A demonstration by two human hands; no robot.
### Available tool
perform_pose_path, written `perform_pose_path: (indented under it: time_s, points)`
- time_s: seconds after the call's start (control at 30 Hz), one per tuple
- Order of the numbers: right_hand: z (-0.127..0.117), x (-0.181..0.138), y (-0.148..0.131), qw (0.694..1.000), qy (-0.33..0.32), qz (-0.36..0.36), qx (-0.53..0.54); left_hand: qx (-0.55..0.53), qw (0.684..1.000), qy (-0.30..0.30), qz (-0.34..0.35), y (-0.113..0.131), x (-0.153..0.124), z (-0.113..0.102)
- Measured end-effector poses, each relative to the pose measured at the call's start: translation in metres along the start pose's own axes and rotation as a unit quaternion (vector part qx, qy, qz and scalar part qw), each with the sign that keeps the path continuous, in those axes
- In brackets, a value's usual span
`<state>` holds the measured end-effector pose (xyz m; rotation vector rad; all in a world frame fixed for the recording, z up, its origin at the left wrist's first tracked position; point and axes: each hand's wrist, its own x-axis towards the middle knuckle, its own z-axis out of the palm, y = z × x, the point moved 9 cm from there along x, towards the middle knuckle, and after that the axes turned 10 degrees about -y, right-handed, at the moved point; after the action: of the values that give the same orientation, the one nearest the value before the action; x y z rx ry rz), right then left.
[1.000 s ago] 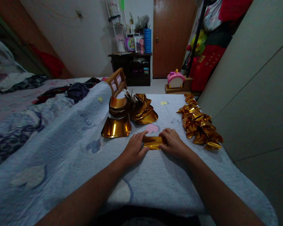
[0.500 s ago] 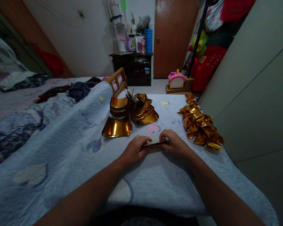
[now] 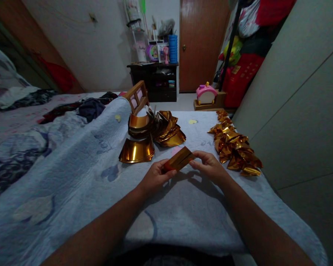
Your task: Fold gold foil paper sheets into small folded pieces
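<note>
A sheet of gold foil paper (image 3: 180,159), folded into a narrow shape, is held between both hands just above the bed. My left hand (image 3: 157,174) is closed on its lower left end, thumb in front. At its right end, my right hand (image 3: 207,165) pinches the edge between thumb and fingers. Beyond my left hand lie several curved gold foil sheets (image 3: 137,149), with more sheets (image 3: 169,129) fanned in a loose pile behind them. To the right, a row of folded gold foil pieces (image 3: 235,147) runs along the bed's edge.
A pale blue quilt (image 3: 183,221) with heart shapes covers the bed. Rumpled clothes (image 3: 90,109) lie at the left. A wooden rail (image 3: 138,96) stands behind the foil pile. A tall cabinet (image 3: 294,122) borders the right side. A pink toy (image 3: 206,94) stands past the bed's end.
The folded foil has been lifted and tilted, so its broad gold face now shows instead of a thin edge. Its right end is higher. Both hands still grip it.
</note>
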<state>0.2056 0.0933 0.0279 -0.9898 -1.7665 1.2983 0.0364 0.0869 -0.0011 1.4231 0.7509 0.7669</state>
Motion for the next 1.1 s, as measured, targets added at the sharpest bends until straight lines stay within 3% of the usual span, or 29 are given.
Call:
perform_pose_path:
  time_s: [0.17,0.33,0.5,0.7,0.8,0.97,1.1]
  points:
    - [0.001,0.002,0.007,0.998,0.014,0.008,0.055,-0.012,0.999,-0.042,-0.018,-0.004,-0.002,0.007]
    - [0.005,0.001,0.015,0.993,0.005,0.051,0.109,-0.107,0.989,-0.102,-0.022,0.000,-0.003,0.017]
    - [0.021,-0.001,0.019,0.987,-0.059,0.092,0.121,-0.208,0.972,-0.108,-0.029,0.001,0.003,0.016]
    - [0.032,0.001,0.017,0.989,-0.089,0.088,0.073,-0.122,0.978,-0.139,-0.092,-0.008,0.007,0.022]
    - [0.034,0.002,0.017,0.990,-0.085,0.087,0.078,-0.106,0.982,-0.125,-0.092,-0.007,0.008,0.020]
    - [0.024,0.002,0.019,0.979,-0.022,0.073,0.187,-0.114,0.988,-0.065,-0.076,-0.005,0.008,0.010]
    - [0.024,0.001,0.023,0.964,-0.011,0.074,0.257,-0.124,0.991,-0.012,-0.057,-0.005,0.007,0.002]
